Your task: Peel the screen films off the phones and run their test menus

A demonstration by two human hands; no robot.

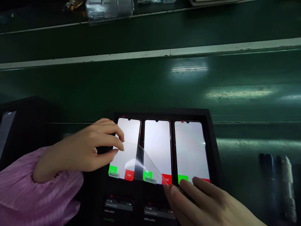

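A clear plastic film [147, 160] slants over the left and middle phones, with glare on it. My right hand [202, 201] pinches its lower corner between thumb and fingers, near the red Fail box of the middle phone [157, 144]. Over the left phone [131, 135], my left hand [98, 144] has thumb and index finger brought together at the film's other end, which is faint against the lit screen. The right phone [191, 144] also shows a white screen, its lower edge partly behind my right fingers. All three lie face up in a black tray [213, 141].
Two more phones [118, 205] lie lower in the tray, showing dark menus. Pen-like objects [288, 185] rest at right. Another dark tray [30, 125] stands at left on the green bench [141, 84]. Clear plastic pieces [109, 9] sit at the back.
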